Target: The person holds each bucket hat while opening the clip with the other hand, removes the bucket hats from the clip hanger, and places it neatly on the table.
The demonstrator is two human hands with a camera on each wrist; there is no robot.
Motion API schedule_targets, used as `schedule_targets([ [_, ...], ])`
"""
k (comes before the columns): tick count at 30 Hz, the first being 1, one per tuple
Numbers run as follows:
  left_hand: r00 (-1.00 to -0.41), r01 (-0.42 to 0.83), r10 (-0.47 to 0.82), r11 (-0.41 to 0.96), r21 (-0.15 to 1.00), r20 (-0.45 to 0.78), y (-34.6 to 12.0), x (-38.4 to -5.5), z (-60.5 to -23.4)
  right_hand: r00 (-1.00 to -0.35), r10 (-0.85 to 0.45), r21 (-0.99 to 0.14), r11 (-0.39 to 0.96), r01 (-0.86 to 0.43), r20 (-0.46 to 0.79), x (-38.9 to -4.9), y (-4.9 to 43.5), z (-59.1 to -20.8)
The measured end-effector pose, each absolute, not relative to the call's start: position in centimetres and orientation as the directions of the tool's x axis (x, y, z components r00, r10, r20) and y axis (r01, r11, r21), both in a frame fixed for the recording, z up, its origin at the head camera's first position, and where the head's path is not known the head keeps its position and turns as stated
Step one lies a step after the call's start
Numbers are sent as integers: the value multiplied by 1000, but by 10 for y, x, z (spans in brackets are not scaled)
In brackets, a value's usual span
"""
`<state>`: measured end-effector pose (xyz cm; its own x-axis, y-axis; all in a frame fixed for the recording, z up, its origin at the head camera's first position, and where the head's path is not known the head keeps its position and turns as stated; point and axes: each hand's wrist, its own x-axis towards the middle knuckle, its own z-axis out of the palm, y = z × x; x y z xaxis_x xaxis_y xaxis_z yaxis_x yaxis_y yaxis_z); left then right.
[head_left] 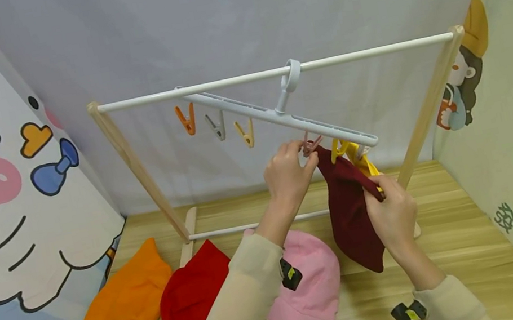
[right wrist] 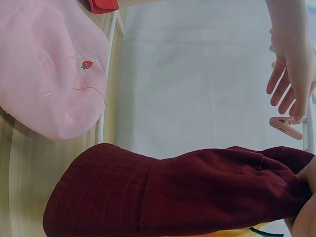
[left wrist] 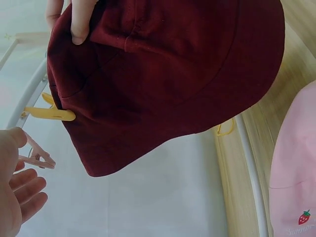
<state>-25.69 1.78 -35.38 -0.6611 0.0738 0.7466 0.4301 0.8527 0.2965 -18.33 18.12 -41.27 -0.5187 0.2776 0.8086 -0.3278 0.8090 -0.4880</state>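
Note:
A maroon bucket hat [head_left: 352, 212] hangs at the right part of a pale grey clip hanger [head_left: 247, 109], caught at its edge by a yellow clothespin [left wrist: 49, 114]. My right hand [head_left: 393, 210] pinches the hat's edge on the right between thumb and fingers. At the hat's upper left corner, my left hand [head_left: 286, 172] holds a pink clothespin [right wrist: 286, 127] by its handle end with thumb and forefinger. Its other fingers spread loosely in the left wrist view. That pink clothespin is apart from the maroon cloth in both wrist views.
Orange [head_left: 186, 120], grey [head_left: 217, 127] and pale yellow [head_left: 246, 134] clothespins dangle from the hanger's left half. The hanger hooks over a rack's white rod [head_left: 143, 99]. Orange [head_left: 123, 309], red [head_left: 193, 300] and pink [head_left: 304, 283] hats lie on the wooden table. Something yellow [head_left: 362, 161] hangs behind the maroon hat.

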Motion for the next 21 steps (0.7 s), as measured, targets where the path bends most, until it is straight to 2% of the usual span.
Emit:
schedule_targets([
  [4, -617, 473, 96, 839, 270, 781, 18, -253, -355, -511, 277, -487, 805, -339, 814, -184, 182, -414],
  [9, -599, 514, 131, 819, 254, 790, 19, -250, -356, -505, 264, -472, 812, -343, 822, -183, 181, -414],
  [21, -631, 544, 175, 794, 270, 756, 28, -245, -358, -474, 249, -452, 807, -381, 844, -179, 175, -414],
])
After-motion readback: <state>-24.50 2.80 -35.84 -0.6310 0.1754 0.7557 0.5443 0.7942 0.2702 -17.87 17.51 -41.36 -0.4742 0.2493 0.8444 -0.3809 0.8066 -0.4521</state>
